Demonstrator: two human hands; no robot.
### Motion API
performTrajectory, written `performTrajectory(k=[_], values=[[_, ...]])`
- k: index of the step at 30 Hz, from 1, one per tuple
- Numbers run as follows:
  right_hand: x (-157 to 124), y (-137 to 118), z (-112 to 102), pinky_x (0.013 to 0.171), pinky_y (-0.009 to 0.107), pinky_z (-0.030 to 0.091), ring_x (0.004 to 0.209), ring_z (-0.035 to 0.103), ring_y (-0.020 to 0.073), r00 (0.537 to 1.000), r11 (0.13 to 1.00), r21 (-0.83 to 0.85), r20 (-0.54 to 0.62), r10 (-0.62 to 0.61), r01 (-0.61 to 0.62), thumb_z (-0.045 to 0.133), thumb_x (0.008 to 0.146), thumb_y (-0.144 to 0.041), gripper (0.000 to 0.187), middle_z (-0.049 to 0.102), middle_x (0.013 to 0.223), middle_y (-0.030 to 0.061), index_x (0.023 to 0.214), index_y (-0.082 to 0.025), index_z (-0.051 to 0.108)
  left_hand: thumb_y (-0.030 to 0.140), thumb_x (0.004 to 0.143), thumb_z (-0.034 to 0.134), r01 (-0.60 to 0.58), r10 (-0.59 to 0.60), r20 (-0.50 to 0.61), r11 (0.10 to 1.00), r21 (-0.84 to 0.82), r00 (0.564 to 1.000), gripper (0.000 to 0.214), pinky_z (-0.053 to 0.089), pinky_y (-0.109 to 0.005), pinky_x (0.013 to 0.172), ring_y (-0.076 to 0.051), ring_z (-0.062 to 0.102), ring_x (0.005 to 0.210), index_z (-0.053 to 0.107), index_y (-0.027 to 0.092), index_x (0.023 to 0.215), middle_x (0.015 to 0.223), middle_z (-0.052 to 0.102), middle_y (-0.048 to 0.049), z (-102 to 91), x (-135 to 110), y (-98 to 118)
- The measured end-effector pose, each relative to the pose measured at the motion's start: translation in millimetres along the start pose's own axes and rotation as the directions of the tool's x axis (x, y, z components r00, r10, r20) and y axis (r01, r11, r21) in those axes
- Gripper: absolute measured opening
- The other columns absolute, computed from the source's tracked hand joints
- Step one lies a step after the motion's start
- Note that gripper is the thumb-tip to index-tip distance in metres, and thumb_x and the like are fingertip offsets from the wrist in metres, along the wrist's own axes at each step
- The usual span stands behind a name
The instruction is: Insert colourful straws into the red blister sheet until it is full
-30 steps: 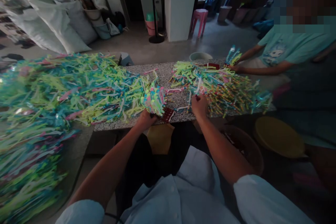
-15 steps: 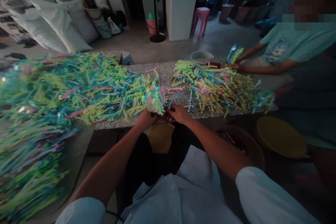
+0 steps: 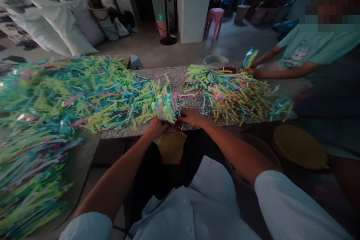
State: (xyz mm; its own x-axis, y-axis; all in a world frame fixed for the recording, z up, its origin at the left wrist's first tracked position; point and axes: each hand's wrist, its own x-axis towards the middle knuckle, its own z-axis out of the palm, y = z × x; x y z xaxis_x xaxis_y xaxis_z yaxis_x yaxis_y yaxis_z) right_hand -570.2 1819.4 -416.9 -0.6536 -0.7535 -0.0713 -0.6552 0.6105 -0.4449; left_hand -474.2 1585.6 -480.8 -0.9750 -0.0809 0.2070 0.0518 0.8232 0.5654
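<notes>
Your bundle of strips (image 3: 166,105), a tight bunch of green, pink and blue plastic, fanned upward, at the table's near edge, gripped from below between your hands

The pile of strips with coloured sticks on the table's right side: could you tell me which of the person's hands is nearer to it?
Right. The right hand sits at the pile's near-left edge; the left hand is farther left, gripping a bunch of strips.

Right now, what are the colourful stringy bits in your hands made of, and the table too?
The bunch of strips gripped by the left hand and touched by the right hand looks like thin plastic or foil-like ribbon: neon colours, curly, slightly shiny. It could be paper, though. The table looks like polished speckled stone, perhaps granite or terrazzo.
</notes>
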Motion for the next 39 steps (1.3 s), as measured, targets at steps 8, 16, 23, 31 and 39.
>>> performTrajectory(k=[8,16,23,31,39], values=[[0.9,-4.1,-4.9,0.073,0.027,0.037,0.091,0.068,0.0229,0.999,0.993,-0.116,0.034,-0.018,0.022,0.060,0.104,-0.040,0.032,0.076,0.099,0.0107,0.102,-0.013,0.076,0.023,0.083,0.074,0.011,-0.011,-0.008,1.000,-0.008,1.000,0.029,0.055,-0.040,0.101,-0.028,0.067,0.111,0.072,0.016,0.111,0.109,0.073,-0.0119,1.2,0.3,-1.8],[1.5,-12.8,-10.9,0.082,0.029,0.042,0.104,0.069,0.0277,0.992,0.968,-0.241,0.120,-0.036,0.064,0.056,0.105,-0.040,0.036,0.076,0.111,0.0171,0.115,-0.011,0.075,0.022,0.082,0.076,-0.020,0.020,-0.013,1.000,-0.019,1.000,0.032,0.055,-0.040,0.099,-0.029,0.068,0.111,0.072,0.015,0.112,0.110,0.072,-0.0129,1.3,0.0,-3.2],[9.5,-17.7,-16.8,0.084,0.030,0.045,0.107,0.070,0.0293,0.982,0.961,-0.251,0.175,-0.076,0.119,0.060,0.101,-0.036,0.033,0.076,0.115,0.0166,0.115,-0.014,0.079,0.023,0.084,0.072,0.013,-0.013,0.031,1.000,-0.001,0.999,0.028,0.055,-0.040,0.096,-0.028,0.067,0.106,0.071,0.014,0.110,0.107,0.071,-0.0130,-1.6,-0.9,-1.1],[6.5,-12.7,-25.8,0.080,0.026,0.044,0.100,0.070,0.0237,0.975,0.989,-0.135,0.219,-0.029,0.060,0.058,0.098,-0.028,0.027,0.078,0.111,0.0118,0.111,-0.017,0.080,0.023,0.081,0.073,-0.005,0.005,0.006,1.000,0.003,1.000,0.025,0.056,-0.037,0.091,-0.026,0.067,0.099,0.074,0.016,0.105,0.104,0.070,-0.0107,0.1,-1.1,-1.0],[27.4,62.8,-67.7,0.091,0.032,0.048,0.111,0.068,0.0288,0.839,0.807,-0.256,-0.287,0.462,-0.532,0.047,0.102,-0.025,0.038,0.072,0.122,0.0196,0.131,-0.012,0.067,0.025,0.084,0.070,-0.009,0.009,0.010,1.000,-0.011,1.000,0.026,0.055,-0.038,0.095,-0.026,0.067,0.102,0.075,0.016,0.108,0.107,0.071,-0.0114,2.1,-0.9,0.6]])
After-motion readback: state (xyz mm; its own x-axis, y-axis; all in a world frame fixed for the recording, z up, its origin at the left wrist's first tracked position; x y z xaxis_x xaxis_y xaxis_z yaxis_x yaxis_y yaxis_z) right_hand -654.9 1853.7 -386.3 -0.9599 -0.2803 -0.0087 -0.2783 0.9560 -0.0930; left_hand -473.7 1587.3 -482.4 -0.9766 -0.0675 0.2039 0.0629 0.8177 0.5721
